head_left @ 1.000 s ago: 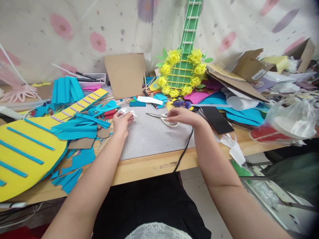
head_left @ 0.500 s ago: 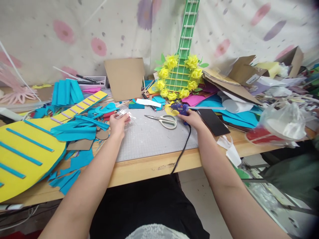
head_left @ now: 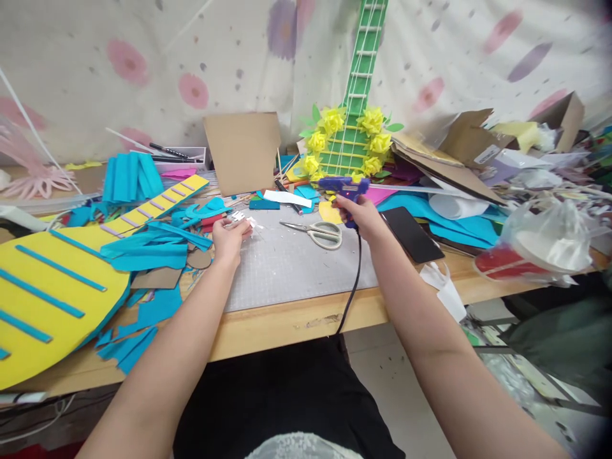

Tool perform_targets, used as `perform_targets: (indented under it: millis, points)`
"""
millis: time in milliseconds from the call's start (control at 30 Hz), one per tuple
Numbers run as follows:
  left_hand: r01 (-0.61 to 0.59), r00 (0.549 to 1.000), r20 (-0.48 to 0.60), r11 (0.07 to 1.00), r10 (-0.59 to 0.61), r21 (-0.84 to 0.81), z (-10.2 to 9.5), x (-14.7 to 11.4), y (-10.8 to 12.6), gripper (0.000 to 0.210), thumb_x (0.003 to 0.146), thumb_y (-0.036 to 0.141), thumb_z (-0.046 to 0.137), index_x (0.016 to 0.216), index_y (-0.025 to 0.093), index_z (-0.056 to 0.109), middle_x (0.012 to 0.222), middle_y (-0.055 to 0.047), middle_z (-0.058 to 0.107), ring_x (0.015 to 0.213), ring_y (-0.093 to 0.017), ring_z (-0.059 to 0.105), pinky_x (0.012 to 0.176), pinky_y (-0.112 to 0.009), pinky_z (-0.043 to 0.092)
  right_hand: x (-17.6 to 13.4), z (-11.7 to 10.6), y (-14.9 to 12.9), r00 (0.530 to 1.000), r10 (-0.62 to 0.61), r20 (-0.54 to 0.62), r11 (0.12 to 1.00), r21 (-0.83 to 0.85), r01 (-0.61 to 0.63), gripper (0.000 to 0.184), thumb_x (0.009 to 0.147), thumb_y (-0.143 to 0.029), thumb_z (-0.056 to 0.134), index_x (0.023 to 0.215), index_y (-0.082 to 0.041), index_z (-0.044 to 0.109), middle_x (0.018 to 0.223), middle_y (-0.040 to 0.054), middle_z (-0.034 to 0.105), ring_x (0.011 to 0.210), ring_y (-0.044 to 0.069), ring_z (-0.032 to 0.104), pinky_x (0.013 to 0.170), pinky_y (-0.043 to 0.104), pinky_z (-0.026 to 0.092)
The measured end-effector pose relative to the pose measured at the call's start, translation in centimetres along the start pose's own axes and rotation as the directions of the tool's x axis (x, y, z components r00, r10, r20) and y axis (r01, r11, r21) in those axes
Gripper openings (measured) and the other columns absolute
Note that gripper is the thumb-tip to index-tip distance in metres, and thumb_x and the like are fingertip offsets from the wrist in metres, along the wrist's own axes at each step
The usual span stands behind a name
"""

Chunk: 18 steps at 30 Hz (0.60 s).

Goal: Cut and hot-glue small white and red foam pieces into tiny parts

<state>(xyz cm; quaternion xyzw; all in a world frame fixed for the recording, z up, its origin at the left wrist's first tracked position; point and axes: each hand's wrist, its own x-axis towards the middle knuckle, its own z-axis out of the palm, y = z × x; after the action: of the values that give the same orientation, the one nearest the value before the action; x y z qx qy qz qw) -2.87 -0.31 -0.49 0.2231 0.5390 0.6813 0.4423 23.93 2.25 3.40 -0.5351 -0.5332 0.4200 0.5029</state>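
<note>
My right hand [head_left: 359, 215] is wrapped round the handle of a blue hot glue gun [head_left: 345, 185], raised above the mat with its nozzle to the left. A clear glue stick [head_left: 406, 189] sticks out of its back and a black cord hangs from the handle. At the mat's left edge, my left hand [head_left: 229, 239] has its fingers closed on small white paper pieces [head_left: 252, 223]; their exact shape is hard to make out. Between the hands, grey-handled scissors [head_left: 321, 234] lie on the grey cutting mat [head_left: 287, 274].
A yellow cardboard guitar [head_left: 62, 274] with blue strips lies at left among blue paper scraps [head_left: 143, 252]. Behind stands a green guitar [head_left: 356, 115] with yellow paper flowers, beside a cardboard sheet [head_left: 243, 153]. Right are a phone [head_left: 411, 234] and a bagged red-and-white bucket [head_left: 519, 258].
My right hand has lifted the glue gun up off the mat, and the nozzle now points left in front of the yellow flowers. My left hand has stayed almost still.
</note>
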Motion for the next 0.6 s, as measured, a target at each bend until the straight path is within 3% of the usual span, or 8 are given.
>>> perform_targets:
  millis: [100,233,433,600]
  points:
    - [-0.032,0.999,-0.016,0.999,0.032,0.016,-0.1,0.1,0.1,0.041,0.059,0.005,0.068,0.08,0.019,0.036,0.065,0.002,0.062,0.058,-0.012,0.063,0.061,-0.027,0.054,-0.8,3.6,-1.3,0.978,-0.027,0.206,0.979,-0.193,0.067,0.037,0.07,-0.052,0.065,0.071,-0.016,0.06,0.049,-0.0025,0.049,0.044,0.006,0.04,0.043,0.022,0.033]
    - [-0.056,0.997,-0.053,0.997,0.059,0.051,-0.3,0.3,0.2,0.039,0.059,0.004,0.067,0.079,0.02,0.037,0.063,0.003,0.061,0.057,-0.011,0.062,0.06,-0.026,0.053,-2.1,7.2,-0.8,0.961,-0.057,0.27,0.939,-0.312,0.143,0.038,0.07,-0.054,0.063,0.073,-0.016,0.064,0.06,0.0013,0.058,0.056,0.011,0.05,0.055,0.025,0.041]
    - [-0.049,0.997,-0.052,0.996,0.053,0.079,-0.2,0.3,0.1,0.04,0.059,0.007,0.068,0.08,0.021,0.036,0.066,0.003,0.061,0.057,-0.011,0.062,0.061,-0.027,0.053,-3.1,8.4,1.3,0.935,-0.132,0.329,0.902,-0.351,0.251,0.04,0.07,-0.051,0.065,0.094,-0.018,0.068,0.083,0.004,0.068,0.079,0.019,0.061,0.073,0.031,0.047]
    - [-0.046,0.998,-0.042,0.997,0.049,0.069,-0.1,0.2,0.0,0.04,0.059,0.007,0.068,0.08,0.02,0.037,0.066,0.002,0.063,0.055,-0.011,0.062,0.058,-0.026,0.053,-3.1,8.7,1.4,0.919,-0.163,0.359,0.88,-0.368,0.3,0.039,0.074,-0.049,0.062,0.097,-0.018,0.068,0.088,0.0056,0.069,0.082,0.021,0.062,0.075,0.032,0.047]
